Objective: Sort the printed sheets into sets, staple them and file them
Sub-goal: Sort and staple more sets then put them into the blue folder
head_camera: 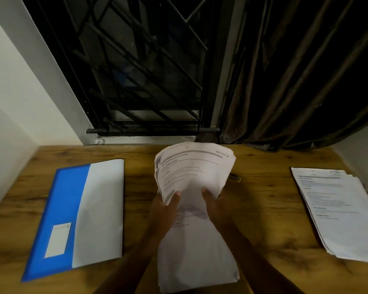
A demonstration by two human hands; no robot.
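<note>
A wooden table (pixel 263 219) with a knotty grain runs across to the wall under the window. On its left lies a blue folder (pixel 57 209), flat, a white label (pixel 58 240) near its front corner and a white sheet or flap covering its right half. In the middle, at the near edge, lies a pile of sheets (pixel 198 257). Far right rests a stack of printed sheets (pixel 338 211), slightly fanned. Behind centre, a small dark object (pixel 235 177) shows, mostly hidden by a raised bundle of sheets (pixel 196 168)
</note>
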